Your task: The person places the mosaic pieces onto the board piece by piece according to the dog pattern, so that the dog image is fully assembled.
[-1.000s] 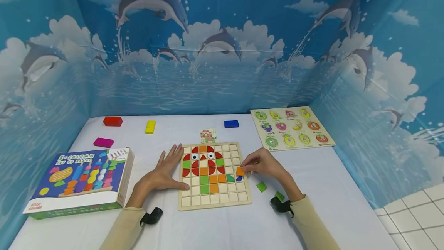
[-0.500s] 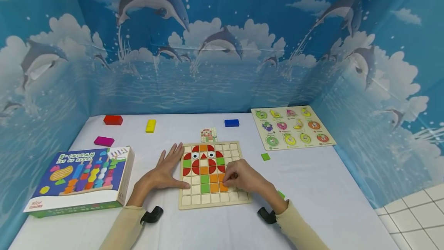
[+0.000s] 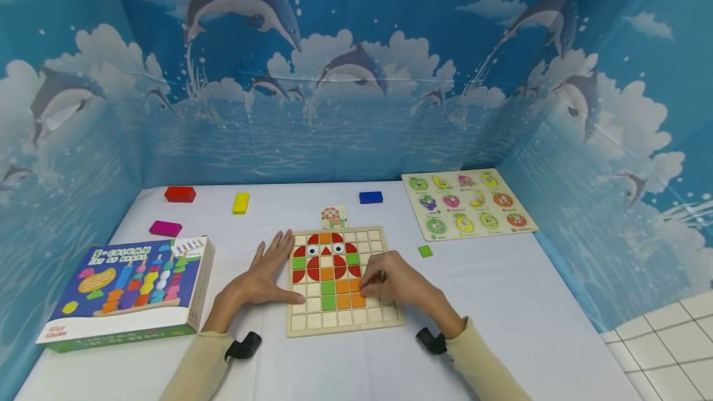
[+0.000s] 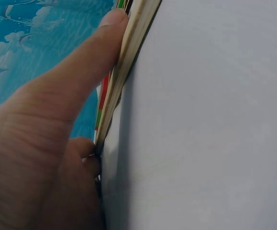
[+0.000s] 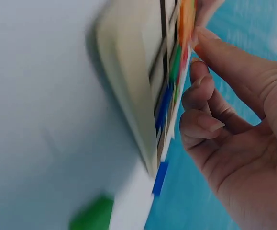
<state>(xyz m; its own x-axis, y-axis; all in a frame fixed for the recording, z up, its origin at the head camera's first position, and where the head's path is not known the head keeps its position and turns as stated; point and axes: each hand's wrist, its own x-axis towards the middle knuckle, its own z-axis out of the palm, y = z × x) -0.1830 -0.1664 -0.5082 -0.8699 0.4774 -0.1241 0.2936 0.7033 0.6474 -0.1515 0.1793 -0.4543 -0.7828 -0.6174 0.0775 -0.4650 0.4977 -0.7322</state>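
My left hand (image 3: 259, 280) lies with fingers spread along the left edge of a wooden mosaic board (image 3: 345, 329). Its thumb (image 4: 112, 21) rests on the board's rim. Red, orange and green tiles fill many of the board's cells, with two eye tiles (image 3: 338, 249) near the top. The right hand (image 3: 392, 277) reaches over the board's right side, fingers curled. Its thumb and fingertip pinch at an orange square tile (image 3: 358, 300) set low in the grid. In the right wrist view, the fingertips meet at orange (image 5: 188, 21), and green and blue pieces (image 5: 164, 108) lie nearby.
A picture card (image 3: 334, 216) stands behind the board. A loose green tile (image 3: 426, 251) lies to its right. The fruit puzzle board (image 3: 523, 226) is at back right, a toy box (image 3: 128, 283) at left. Red (image 3: 180, 194), magenta (image 3: 165, 228), yellow (image 3: 241, 203) and blue (image 3: 370, 197) blocks sit behind.
The right hand has moved left with the orange tile, from the board's right side to a cell in the lower middle. It now covers the green and blue pieces. The left hand stays put.
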